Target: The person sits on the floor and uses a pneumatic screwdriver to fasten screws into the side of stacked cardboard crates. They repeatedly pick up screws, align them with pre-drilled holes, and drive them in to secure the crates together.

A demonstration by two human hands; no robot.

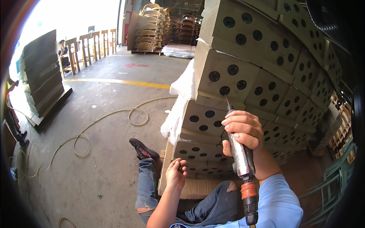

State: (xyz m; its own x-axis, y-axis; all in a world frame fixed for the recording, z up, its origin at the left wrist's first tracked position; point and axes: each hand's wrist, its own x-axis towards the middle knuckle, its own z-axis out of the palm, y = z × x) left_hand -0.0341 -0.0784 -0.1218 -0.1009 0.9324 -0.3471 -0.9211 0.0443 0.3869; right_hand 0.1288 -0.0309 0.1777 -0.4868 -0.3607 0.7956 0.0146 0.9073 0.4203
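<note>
My right hand [245, 128] is wrapped round a silver air screwdriver [240, 160] with an orange collar at its rear. Its thin bit reaches up to a round black disc [224, 90] on the end face of a tan block [203, 74]. Each block in the tall stack carries several such discs. Lower down, beside the stack, my left hand [175, 175] is closed, fingers curled round small dark pieces [181, 167]. What exactly these pieces are is too small to tell.
A pale hose [97, 121] loops across the floor at left. White wrapping [181, 100] hangs off the stack's left side. Behind stand wooden chairs [72, 55], stacked chair parts [150, 28] and a pile of flat panels [42, 72]. Green metal frames [330, 182] stand at right.
</note>
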